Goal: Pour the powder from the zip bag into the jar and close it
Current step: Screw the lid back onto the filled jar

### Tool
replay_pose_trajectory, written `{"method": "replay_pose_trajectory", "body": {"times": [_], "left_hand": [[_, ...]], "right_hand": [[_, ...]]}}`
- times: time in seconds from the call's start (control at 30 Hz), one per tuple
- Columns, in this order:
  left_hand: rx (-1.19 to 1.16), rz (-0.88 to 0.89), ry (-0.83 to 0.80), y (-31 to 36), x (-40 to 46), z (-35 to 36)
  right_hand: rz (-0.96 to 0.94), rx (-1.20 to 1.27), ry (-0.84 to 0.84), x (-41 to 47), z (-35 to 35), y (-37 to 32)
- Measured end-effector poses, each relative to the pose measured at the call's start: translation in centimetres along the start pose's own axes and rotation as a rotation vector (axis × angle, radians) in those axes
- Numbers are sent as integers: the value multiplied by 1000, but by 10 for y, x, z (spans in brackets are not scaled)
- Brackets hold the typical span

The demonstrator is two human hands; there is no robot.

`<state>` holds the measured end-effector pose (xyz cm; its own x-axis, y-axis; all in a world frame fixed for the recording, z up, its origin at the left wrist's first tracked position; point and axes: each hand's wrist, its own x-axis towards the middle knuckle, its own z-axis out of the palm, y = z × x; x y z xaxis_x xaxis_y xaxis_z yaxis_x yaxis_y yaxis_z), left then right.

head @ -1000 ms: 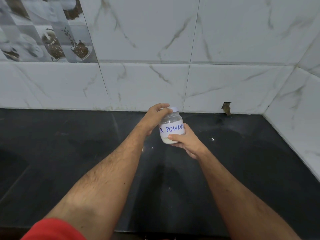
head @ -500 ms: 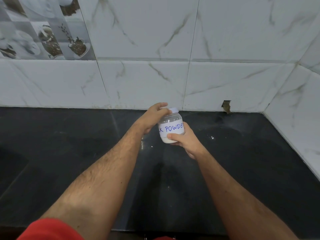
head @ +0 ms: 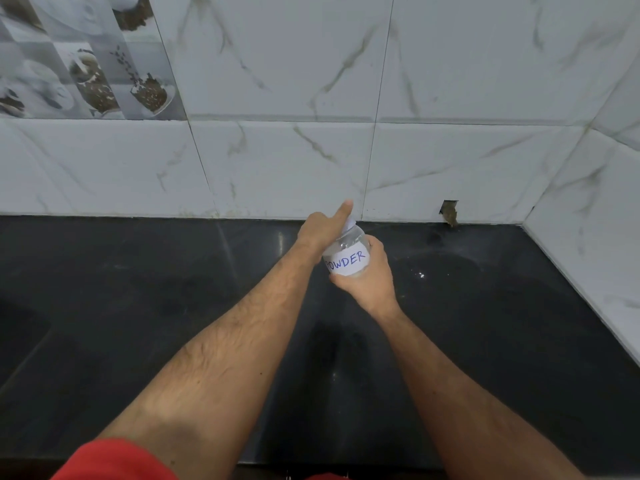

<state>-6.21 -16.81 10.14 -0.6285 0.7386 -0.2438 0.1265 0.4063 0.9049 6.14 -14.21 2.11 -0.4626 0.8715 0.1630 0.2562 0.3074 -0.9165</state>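
The jar (head: 347, 255) is held above the counter (head: 138, 306), tilted away toward the wall (head: 277, 161). The right hand (head: 372, 278) wraps its lower half, fingers curled round it and covering the base. The left hand (head: 320, 230) sits over the lid (head: 350, 223) — only a white sliver shows — one finger sticking up; whether the others pinch the lid cannot be told. The label (head: 346, 262) reads "POWDER", its start hidden. White specks (head: 420, 274) lie right of the jar.
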Motion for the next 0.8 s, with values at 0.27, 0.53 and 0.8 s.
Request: {"method": "replay_pose_trajectory", "body": {"times": [0.27, 0.53, 0.8], "left_hand": [[-19, 169, -137, 1, 0, -6], [-16, 182, 3, -4, 1, -5], [242, 103, 118, 6, -8, 10]], "right_hand": [[210, 389, -301, 9, -16, 18], [159, 81, -85, 3, -15, 4], [-17, -130, 36, -6, -3, -5]]}}
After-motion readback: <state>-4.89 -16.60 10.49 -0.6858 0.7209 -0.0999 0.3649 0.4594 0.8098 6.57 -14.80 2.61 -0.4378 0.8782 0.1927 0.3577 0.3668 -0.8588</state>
